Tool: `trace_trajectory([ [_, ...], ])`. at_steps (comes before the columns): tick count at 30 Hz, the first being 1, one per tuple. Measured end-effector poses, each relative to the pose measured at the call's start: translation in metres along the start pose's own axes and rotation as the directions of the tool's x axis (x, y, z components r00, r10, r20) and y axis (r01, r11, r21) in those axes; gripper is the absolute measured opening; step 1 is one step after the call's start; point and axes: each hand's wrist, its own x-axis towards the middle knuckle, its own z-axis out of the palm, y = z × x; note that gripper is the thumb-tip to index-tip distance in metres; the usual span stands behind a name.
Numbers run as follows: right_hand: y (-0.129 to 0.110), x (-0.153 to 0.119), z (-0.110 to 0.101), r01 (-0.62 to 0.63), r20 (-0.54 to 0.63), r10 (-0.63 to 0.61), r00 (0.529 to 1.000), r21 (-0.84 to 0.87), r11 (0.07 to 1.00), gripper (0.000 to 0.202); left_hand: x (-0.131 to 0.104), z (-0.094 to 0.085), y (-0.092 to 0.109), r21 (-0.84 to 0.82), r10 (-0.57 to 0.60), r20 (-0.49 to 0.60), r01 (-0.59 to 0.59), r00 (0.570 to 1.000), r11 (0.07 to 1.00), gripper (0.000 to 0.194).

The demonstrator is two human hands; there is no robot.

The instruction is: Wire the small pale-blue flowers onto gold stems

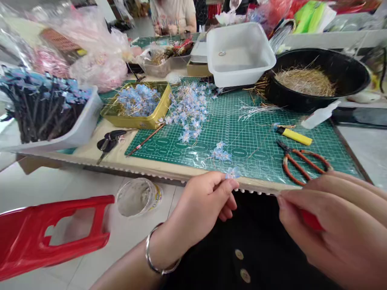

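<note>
Spanning the view, a worktable (pixel 145 161) ends just beyond the person's hands; loose pieces near that edge could drop off if a wrist sweeps them. On it, a green cutting mat (pixel 223 117) offers open room right of centre. A black basin (pixel 287 98) bounds that space at the far right, and a pile of blue flowers (pixel 189 106) at the left; their thin stems could snag and tangle if brushed. The right hand (pixel 335 217) is curled, thumb against forefinger; whether it grips the red thing (pixel 311 219) behind the fingers, I cannot tell. The left hand (pixel 208 197) pinches a single blue flower above the near edge; squeezing hard might crease its petals, holding loosely might let it fall. Orange-handled cutters (pixel 298 159) lie near the right knuckles, easily knocked. Smallest is that pinched blue flower (pixel 232 173), close to a little flower cluster (pixel 220 152).
</note>
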Motion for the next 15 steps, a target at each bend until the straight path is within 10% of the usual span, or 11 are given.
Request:
trace_trajectory([
  [15, -0.0050, 0.0022, 0.0102, -0.095, 0.071, 0.099, 0.993, -0.052, 0.994, 0.024, -0.0024, 0.0003, -0.0033, 0.568, 0.280, -0.057, -0.199, 0.958, 0.799, 0.041],
])
